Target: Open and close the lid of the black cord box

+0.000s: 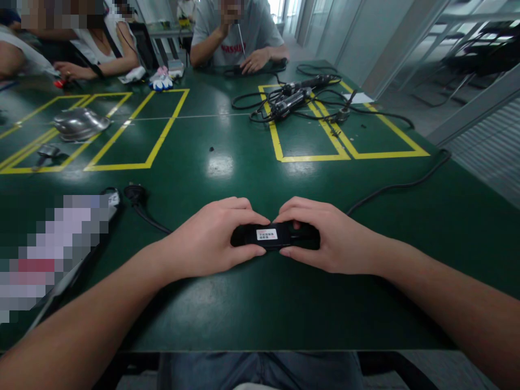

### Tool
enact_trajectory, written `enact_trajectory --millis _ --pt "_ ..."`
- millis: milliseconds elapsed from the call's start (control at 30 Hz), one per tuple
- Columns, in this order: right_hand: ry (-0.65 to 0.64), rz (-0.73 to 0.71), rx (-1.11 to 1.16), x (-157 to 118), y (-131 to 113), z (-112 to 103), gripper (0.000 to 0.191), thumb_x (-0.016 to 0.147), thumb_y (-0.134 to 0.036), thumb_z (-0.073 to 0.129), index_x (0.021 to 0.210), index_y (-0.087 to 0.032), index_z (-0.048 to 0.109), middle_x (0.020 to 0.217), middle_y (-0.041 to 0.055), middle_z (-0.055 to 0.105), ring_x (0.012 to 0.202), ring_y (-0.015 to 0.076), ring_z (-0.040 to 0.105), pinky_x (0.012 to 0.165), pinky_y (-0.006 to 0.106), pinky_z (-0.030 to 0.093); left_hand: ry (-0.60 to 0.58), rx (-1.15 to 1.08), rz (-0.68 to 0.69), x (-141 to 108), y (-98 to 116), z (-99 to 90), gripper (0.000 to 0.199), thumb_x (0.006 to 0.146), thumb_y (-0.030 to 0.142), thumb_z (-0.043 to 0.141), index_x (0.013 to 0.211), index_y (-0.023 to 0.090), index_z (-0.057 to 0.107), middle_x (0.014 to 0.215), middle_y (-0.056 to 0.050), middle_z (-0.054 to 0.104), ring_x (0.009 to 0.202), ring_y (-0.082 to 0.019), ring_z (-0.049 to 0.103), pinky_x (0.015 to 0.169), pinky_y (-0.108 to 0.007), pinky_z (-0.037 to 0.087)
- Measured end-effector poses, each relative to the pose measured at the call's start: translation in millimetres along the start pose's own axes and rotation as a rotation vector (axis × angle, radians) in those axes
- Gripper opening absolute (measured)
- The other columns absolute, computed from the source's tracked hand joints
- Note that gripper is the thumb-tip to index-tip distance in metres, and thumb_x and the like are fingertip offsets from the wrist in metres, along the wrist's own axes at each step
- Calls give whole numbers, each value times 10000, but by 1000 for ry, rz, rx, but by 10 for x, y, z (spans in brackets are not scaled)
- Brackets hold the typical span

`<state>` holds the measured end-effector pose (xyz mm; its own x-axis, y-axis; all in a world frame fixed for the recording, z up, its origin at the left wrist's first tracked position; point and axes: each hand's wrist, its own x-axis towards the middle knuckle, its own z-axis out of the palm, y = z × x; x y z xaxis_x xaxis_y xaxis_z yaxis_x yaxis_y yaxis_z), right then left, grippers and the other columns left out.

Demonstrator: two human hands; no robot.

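A small black power adapter [267, 234] with a white label lies low over the green table, close in front of me. My left hand [221, 235] pinches its left end between thumb and fingers. At the other end, my right hand [323, 235] has thumb and fingers closed around it in the same way. The palms and part of the adapter's ends are in shadow. A black plug [135, 192] lies left of my left hand, its cord running toward that hand. Beyond my right hand, a black cable [390, 188] trails to the table's right edge.
Corded black power tools [292, 100] lie tangled at the back right over yellow tape. A shiny metal part [79, 123] and a smaller metal piece [46, 154] sit at the left. Gloves [161, 79] lie farther back. Several people sit around the table [227, 319].
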<state>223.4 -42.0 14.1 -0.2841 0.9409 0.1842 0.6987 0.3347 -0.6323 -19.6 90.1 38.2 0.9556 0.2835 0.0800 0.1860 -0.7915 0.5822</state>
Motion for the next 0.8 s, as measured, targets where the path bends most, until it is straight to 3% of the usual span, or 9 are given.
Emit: enact_trajectory --millis 167,267,400,500,567,667,733,800 --pt "37 73 -28 -18 4 -17 579 896 -382 880 1391 -198 641 1069 69 762 861 235 706 759 363 560 90 -66 -81 30 -83 -58 288 950 338 817 1214 224 831 1005 -33 789 895 -196 722 818 -320 569" --pt "56 100 -16 -20 9 -39 486 910 -357 849 1307 -202 615 1019 48 741 790 201 664 714 331 532 176 125 -147 49 -153 -45 287 961 343 783 1212 207 815 1084 -70 794 1008 -253 720 926 -403 580" --pt "28 70 -38 -7 -2 -85 234 920 -268 787 1100 -225 643 918 26 721 760 192 635 687 314 498 155 280 -195 63 -240 5 296 981 318 752 1241 180 789 1150 -106 804 1135 -311 702 1036 -493 570" --pt "-4 30 -53 1 -19 -112 119 902 -195 753 954 -232 653 845 16 696 737 190 621 667 309 472 229 312 -147 43 -229 -5 309 960 327 782 1236 188 789 1333 -143 752 1227 -327 679 1072 -509 560" --pt "-20 25 -46 2 -28 -117 103 901 -181 745 930 -231 660 829 11 692 715 180 611 648 300 460 287 297 -92 18 -179 -43 264 951 335 794 1176 197 793 1322 -135 730 1192 -305 686 1030 -464 568" --pt "-34 40 -25 -1 -30 -110 88 919 -196 757 924 -230 676 822 4 701 697 167 609 633 286 457 138 149 -12 -19 -78 -101 119 977 319 760 975 200 750 942 -31 728 831 -190 682 757 -318 519" --pt "-34 53 -18 -2 -23 -104 89 925 -199 771 908 -230 689 801 -6 700 682 160 612 627 280 453 -10 108 -14 -32 -21 -111 110 983 270 735 897 204 715 818 4 692 716 -157 630 661 -290 439" --pt "-33 57 -21 -3 -14 -101 82 932 -195 775 899 -229 708 769 -19 693 661 152 615 617 276 444 -73 113 -34 -35 18 -99 125 977 224 711 855 206 690 780 10 681 674 -150 597 626 -287 391"
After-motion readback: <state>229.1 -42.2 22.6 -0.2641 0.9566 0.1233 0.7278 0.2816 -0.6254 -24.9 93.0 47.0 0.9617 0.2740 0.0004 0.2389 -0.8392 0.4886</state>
